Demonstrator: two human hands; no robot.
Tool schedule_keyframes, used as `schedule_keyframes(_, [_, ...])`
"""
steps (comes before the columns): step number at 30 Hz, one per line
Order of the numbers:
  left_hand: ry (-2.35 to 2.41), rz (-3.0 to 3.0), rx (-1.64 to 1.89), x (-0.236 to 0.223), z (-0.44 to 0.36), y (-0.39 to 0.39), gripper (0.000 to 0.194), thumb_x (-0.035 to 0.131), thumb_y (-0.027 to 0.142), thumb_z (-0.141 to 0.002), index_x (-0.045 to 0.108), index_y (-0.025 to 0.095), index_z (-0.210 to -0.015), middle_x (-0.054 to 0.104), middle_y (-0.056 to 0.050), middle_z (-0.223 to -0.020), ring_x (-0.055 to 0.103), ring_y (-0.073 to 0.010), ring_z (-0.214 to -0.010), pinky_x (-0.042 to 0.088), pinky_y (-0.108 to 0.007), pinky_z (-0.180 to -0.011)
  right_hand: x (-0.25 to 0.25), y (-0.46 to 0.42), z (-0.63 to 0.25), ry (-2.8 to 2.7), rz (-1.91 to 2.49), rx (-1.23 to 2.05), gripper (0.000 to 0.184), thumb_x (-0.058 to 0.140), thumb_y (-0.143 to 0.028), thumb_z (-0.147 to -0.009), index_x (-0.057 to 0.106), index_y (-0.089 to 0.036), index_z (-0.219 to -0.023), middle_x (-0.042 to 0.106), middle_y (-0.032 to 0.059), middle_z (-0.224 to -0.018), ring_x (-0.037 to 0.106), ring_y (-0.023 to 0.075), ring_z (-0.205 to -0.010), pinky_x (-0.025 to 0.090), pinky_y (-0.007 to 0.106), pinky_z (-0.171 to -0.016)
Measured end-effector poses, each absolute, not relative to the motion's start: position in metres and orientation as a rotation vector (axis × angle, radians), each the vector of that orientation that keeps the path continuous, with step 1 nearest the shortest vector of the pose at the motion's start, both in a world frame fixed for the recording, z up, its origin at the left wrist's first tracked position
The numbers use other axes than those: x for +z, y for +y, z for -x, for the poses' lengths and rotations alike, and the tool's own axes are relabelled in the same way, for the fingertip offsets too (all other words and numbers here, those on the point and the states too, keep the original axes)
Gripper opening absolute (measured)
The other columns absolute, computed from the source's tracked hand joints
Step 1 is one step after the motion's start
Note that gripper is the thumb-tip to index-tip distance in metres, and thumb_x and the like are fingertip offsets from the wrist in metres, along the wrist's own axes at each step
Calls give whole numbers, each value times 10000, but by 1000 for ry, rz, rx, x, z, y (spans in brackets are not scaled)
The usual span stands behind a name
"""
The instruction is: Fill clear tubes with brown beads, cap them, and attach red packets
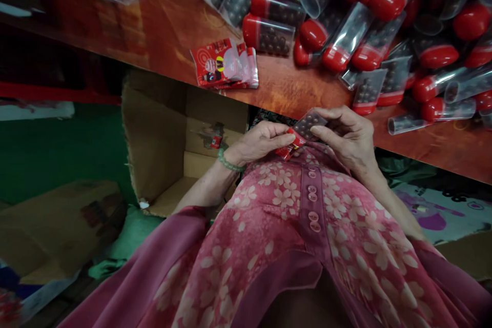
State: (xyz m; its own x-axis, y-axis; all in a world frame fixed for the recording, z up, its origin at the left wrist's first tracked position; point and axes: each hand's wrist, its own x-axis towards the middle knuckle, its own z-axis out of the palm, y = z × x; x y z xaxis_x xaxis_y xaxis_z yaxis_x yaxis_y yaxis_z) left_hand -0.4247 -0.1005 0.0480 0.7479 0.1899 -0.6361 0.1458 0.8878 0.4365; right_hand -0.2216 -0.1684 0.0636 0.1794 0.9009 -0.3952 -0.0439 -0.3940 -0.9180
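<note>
**Your tabletop and the box below it**
Red-capped clear tubes of brown balls [346, 25] lie heaped on the reddish wood tabletop [165, 25], with a stack of red printed wrappers [223, 64] near its edge; below sits your open cardboard box [154, 143], beside a crumpled green cloth [130, 236].

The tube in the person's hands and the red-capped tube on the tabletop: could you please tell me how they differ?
The held tube sits between the left hand and right hand, while the red-capped tube lies on the wooden tabletop. The held tube shows a red wrapper at its end; the red-capped tube a rounded cap. Both are clear, holding dark balls.
</note>
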Motion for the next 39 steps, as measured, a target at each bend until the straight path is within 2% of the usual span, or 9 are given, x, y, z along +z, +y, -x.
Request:
schedule_keyframes(5, [797,-565,61,49,417,-107,509,796,621,-793,700,122,-818,680,-25,-742,597,-107,-669,484,-228,-674,68,-172,222,-900,1625,1327,244,830,-331,-823,776,-298,-1059,777,-11,-940,750,164,-833,657,327,-769])
schedule_keyframes(10, [769,-529,104,46,412,-109,545,793,663,-765,688,134,-840,684,-27,-780,601,-118,-689,497,-248,-697,68,-173,221,-917,1655,1353,245,828,-342,-823,775,-285,-1055,763,-14,-925,740,155,-795,654,308,-733])
schedule_keyframes(20, [805,-831,207,49,406,-102,452,727,567,-856,720,118,-905,680,-22,-791,593,-118,-719,480,-234,-717,69,-170,218,-924,1590,1329,236,823,-356,-841,776,-305,-1067,791,-4,-1023,765,185,-922,652,377,-883])
schedule_keyframes(22, [806,-885,215,49,407,-101,438,756,523,-838,733,118,-1006,711,-30,-835,600,-115,-708,483,-227,-701,69,-171,216,-903,1595,1338,284,836,-383,-828,761,-302,-1090,792,4,-1047,769,195,-953,649,384,-901])
schedule_keyframes(25, [808,-1065,181,48,414,-97,411,746,472,-860,755,128,-1086,752,-35,-828,636,-123,-691,503,-230,-709,71,-171,213,-928,1586,1359,467,836,-416,-828,692,-317,-1261,797,18,-1080,771,197,-967,652,361,-876])
schedule_keyframes(27, [813,-1259,203,47,420,-97,341,711,440,-904,781,141,-1049,785,-52,-846,691,-140,-731,527,-237,-742,75,-170,211,-1074,1577,1364,446,817,-385,-854,694,-314,-1277,804,27,-1080,771,197,-955,647,353,-862])
schedule_keyframes(31, [766,-1695,540,43,426,-101,260,685,363,-951,775,138,-1047,815,-84,-949,764,-169,-836,583,-248,-777,84,-166,208,-1407,1510,1248,219,764,-225,-899,776,-283,-1109,817,29,-1044,772,195,-926,632,351,-862])
schedule_keyframes(34, [682,-1881,751,42,424,-106,234,684,306,-960,748,117,-1081,809,-87,-928,775,-176,-858,620,-283,-854,87,-168,205,-1463,1473,1170,270,752,-159,-897,774,-290,-1132,821,19,-1054,778,196,-923,635,349,-842])
schedule_keyframes(39, [685,-1840,766,43,423,-112,242,721,292,-939,739,152,-1136,810,-83,-993,779,-187,-924,624,-328,-924,85,-177,207,-1379,1494,1252,277,774,-150,-882,776,-301,-1115,820,9,-1070,787,199,-952,647,345,-855])
